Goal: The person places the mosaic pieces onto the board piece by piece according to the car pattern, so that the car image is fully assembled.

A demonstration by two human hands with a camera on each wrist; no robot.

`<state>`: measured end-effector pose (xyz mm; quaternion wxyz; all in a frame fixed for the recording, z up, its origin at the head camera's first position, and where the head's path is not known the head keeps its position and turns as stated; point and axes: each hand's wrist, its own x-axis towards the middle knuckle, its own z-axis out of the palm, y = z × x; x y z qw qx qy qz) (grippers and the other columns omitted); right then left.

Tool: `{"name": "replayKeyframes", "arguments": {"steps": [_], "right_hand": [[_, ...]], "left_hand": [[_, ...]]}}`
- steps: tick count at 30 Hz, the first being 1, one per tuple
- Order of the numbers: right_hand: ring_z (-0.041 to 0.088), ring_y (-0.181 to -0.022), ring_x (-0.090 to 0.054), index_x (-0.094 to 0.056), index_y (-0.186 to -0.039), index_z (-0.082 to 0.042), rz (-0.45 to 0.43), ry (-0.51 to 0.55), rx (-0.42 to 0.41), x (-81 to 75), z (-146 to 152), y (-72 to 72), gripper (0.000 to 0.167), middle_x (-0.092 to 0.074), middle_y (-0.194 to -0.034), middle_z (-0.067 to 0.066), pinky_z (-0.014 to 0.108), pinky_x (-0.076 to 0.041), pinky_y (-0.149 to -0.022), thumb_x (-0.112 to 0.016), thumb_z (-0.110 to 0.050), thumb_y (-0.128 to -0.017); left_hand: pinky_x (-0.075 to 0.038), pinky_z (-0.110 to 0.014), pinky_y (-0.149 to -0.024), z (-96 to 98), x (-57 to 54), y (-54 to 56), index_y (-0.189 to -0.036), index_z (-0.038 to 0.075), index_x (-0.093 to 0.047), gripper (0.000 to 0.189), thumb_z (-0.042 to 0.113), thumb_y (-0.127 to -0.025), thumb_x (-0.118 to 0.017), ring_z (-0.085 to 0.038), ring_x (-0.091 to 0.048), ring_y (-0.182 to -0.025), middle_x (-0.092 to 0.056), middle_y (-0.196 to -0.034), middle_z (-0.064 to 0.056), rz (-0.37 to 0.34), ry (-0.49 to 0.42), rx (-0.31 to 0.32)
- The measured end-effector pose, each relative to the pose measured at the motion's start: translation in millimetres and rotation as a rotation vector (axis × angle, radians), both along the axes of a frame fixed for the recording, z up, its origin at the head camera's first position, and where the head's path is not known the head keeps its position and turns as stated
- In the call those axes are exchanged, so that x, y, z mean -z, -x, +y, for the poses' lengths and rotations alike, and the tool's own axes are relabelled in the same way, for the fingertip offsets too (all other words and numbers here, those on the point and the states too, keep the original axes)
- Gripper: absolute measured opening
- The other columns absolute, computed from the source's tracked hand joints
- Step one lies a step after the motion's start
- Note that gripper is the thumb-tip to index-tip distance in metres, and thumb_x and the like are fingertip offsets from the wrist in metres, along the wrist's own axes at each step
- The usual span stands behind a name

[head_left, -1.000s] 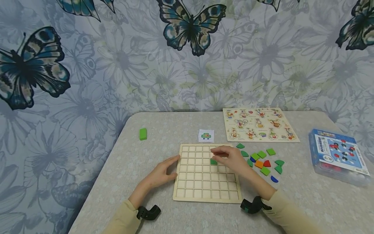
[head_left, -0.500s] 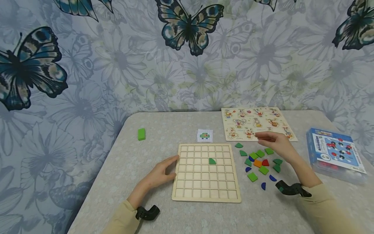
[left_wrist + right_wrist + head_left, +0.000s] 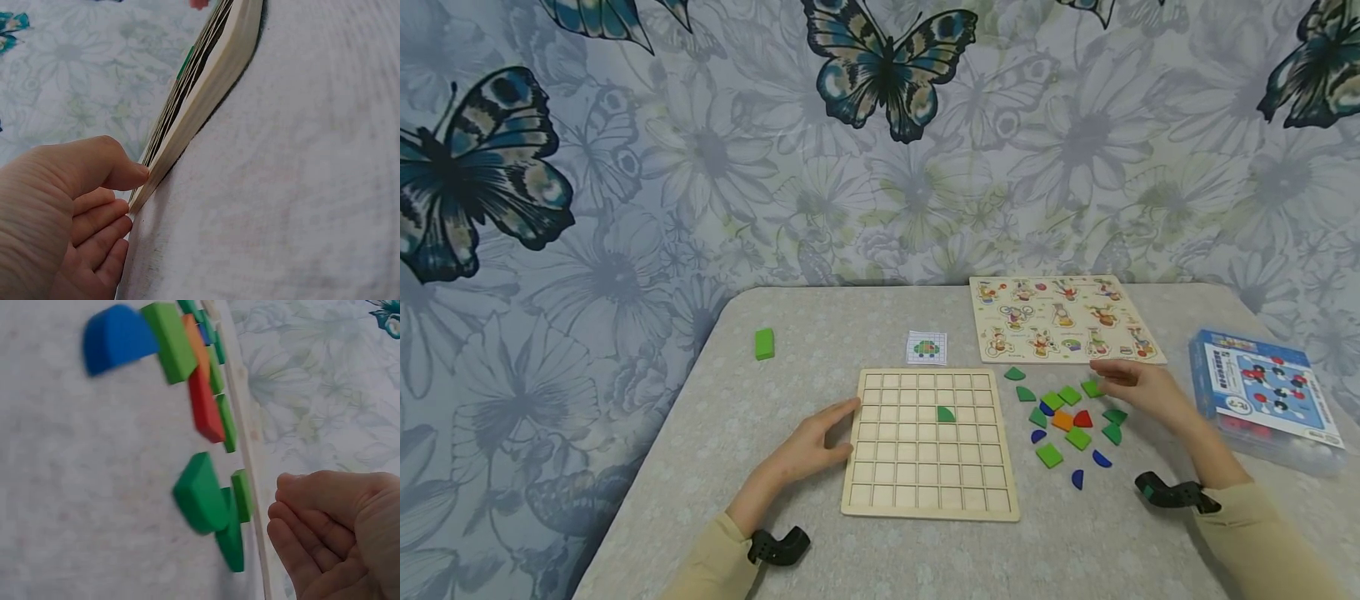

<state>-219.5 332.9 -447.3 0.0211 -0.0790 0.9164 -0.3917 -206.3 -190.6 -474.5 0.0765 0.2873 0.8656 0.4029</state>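
A wooden grid board lies on the table with one dark green quarter-round piece in a cell right of its middle. My left hand touches the board's left edge with thumb and fingertips, the fingers fairly straight; the left wrist view shows the thumb against the rim. To the right, my right hand hovers beside a light green square, above the loose pieces. In the right wrist view its fingers are loosely bent, holding nothing, near two dark green pieces.
Loose pieces include a red one, an orange square and a blue half-round. Behind stand a pattern card and a picture puzzle board. A plastic box lies right, a green block far left.
My right hand has left the grid board and moved right, past the loose pieces, then lowered toward their far right side. The quarter-round stays in its cell. My left hand has not moved.
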Motion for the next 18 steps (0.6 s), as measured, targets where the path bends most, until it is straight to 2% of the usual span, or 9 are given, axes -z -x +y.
{"name": "replayKeyframes", "arguments": {"steps": [3,6,12,18], "right_hand": [[0.036,-0.111,-0.056,-0.055,-0.129,0.004,0.039,-0.111,-0.028,6.3,-1.6,1.0,0.046,-0.056,-0.124,0.024,0.04,-0.05,-0.086,-0.066,-0.017,-0.089],[0.042,-0.11,-0.055,-0.059,-0.124,0.005,0.111,-0.19,-0.053,10.2,-4.6,1.1,0.043,-0.059,-0.12,0.025,0.051,-0.047,-0.087,-0.069,-0.01,-0.085],[0.041,-0.101,-0.059,-0.066,-0.113,0.004,0.207,-0.222,-0.071,11.8,-7.3,0.1,0.033,-0.064,-0.109,0.023,0.051,-0.049,-0.082,-0.07,-0.005,-0.082],[0.041,-0.098,-0.06,-0.067,-0.112,0.003,0.232,-0.221,-0.064,6.5,-7.4,0.8,0.029,-0.064,-0.108,0.022,0.052,-0.05,-0.079,-0.069,-0.007,-0.084]], "left_hand": [[-0.027,-0.051,-0.107,0.5,-0.1,-0.4,-0.145,0.0,-0.034,0.067,0.007,-0.084,-0.063,-0.034,-0.029,-0.135,-0.035,-0.147,-0.018,-0.003,0.0,-0.001],[-0.027,-0.051,-0.107,0.5,0.2,-0.4,-0.145,0.0,-0.035,0.067,0.007,-0.084,-0.063,-0.034,-0.029,-0.135,-0.035,-0.146,-0.018,-0.003,-0.002,-0.003],[-0.026,-0.05,-0.108,0.6,-0.7,-0.5,-0.145,0.0,-0.035,0.067,0.005,-0.084,-0.063,-0.034,-0.029,-0.135,-0.035,-0.146,-0.018,-0.001,-0.005,-0.005],[-0.027,-0.05,-0.107,0.8,-1.3,-0.4,-0.145,0.0,-0.034,0.068,0.006,-0.084,-0.064,-0.034,-0.029,-0.135,-0.035,-0.146,-0.018,-0.005,-0.006,-0.005]]}}
